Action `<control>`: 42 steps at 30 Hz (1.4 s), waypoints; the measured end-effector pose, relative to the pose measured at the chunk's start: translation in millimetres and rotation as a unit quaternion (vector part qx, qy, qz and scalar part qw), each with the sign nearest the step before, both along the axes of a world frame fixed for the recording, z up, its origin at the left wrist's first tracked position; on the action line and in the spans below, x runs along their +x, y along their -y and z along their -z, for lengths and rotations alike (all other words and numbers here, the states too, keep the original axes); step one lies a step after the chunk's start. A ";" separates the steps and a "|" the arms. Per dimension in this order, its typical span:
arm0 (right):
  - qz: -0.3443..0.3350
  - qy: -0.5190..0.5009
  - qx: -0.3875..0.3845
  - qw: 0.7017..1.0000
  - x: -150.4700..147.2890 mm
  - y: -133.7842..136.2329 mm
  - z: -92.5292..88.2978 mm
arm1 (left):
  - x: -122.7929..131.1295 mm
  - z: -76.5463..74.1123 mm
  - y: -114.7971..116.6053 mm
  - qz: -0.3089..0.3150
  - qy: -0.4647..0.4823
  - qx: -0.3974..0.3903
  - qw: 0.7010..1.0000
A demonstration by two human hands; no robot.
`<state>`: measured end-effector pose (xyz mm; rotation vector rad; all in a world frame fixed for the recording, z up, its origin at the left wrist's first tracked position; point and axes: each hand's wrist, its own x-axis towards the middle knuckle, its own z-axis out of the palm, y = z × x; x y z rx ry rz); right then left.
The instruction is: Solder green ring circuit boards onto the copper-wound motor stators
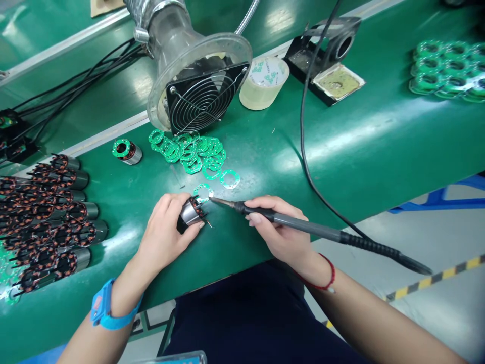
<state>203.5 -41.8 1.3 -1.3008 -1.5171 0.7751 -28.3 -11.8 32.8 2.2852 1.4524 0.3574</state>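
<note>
My left hand is closed around a motor stator, a metal cylinder with dark pins and loose wire ends pointing right. In my right hand is a soldering iron, gripped like a pen, its tip close to the stator's pin end; whether they touch I cannot tell. Just behind the stator lies a green ring-shaped circuit board, partly hidden by it. Another ring board rests farther back, beside a loose pile of ring boards.
Rows of stators lie at left; one stator with a board stands apart. A fume extractor, tape roll and iron stand are at the back. The iron's cable crosses the bench. Stacked boards sit far right.
</note>
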 end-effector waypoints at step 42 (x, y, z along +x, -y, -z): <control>-0.184 -0.106 -0.024 0.977 -56.9 -32.0 -16.7 | -8.1 10.4 1.2 0.019 0.141 -0.077 0.987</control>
